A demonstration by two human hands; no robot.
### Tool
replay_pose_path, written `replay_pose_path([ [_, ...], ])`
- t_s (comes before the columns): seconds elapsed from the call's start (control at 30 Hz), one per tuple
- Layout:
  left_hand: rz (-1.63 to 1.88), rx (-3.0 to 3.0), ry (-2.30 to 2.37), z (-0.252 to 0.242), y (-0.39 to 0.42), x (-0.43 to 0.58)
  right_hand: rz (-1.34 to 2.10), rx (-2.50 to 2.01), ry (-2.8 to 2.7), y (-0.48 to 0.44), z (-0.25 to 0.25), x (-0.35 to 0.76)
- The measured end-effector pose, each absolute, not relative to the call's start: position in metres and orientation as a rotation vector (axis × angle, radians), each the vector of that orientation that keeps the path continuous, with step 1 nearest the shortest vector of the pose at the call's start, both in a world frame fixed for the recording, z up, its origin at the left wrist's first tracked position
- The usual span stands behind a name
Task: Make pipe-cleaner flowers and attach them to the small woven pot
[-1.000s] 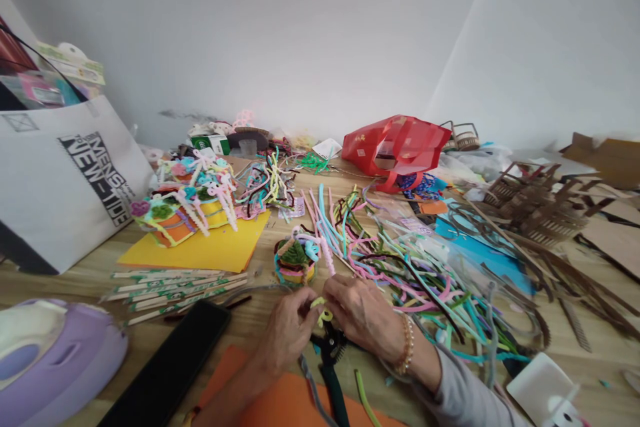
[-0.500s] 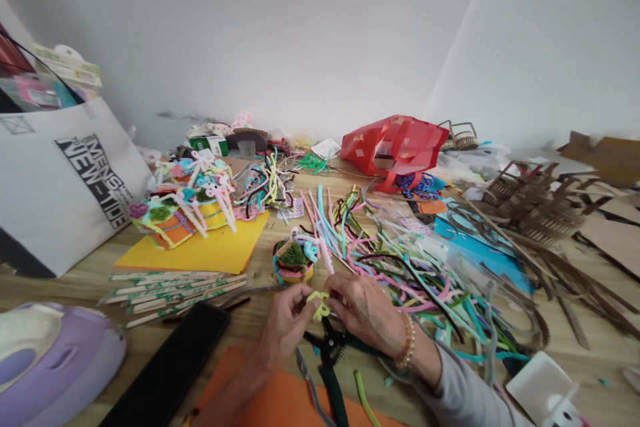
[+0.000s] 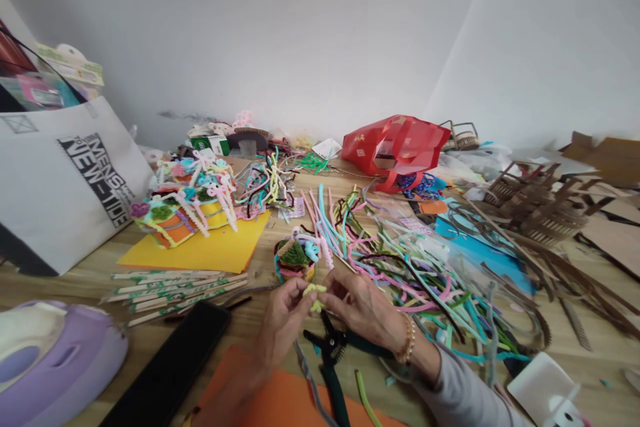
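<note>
Narrowly closed, the grips of the left hand (image 3: 285, 327) and right hand (image 3: 363, 310) pinch a small yellow-green pipe-cleaner twist (image 3: 315, 297) between them, just above green-handled pliers (image 3: 327, 347) on the table (image 3: 65, 287). Just beyond sits a small pipe-cleaner basket (image 3: 295, 259), beside a heap of loose pipe cleaners (image 3: 400, 267).
</note>
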State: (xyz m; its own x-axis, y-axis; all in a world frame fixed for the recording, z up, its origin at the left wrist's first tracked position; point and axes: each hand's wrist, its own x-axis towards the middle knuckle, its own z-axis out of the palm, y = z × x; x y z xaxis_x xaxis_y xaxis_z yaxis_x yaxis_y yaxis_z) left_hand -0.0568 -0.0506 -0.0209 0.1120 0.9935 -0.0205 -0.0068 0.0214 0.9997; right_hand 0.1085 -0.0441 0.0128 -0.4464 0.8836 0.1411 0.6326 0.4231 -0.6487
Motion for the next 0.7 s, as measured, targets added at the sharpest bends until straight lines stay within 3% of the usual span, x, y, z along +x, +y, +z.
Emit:
replay_pose_path([
  [0.43,1.116,1.448,1.228,-0.026,-0.053,-0.058,1.046,-1.214,-2.034,-0.043,0.011,0.108],
  [0.7,1.081,1.494,1.297,-0.017,-0.058,-0.055,0.651,-1.253,-2.204,-0.047,-0.001,0.104],
])
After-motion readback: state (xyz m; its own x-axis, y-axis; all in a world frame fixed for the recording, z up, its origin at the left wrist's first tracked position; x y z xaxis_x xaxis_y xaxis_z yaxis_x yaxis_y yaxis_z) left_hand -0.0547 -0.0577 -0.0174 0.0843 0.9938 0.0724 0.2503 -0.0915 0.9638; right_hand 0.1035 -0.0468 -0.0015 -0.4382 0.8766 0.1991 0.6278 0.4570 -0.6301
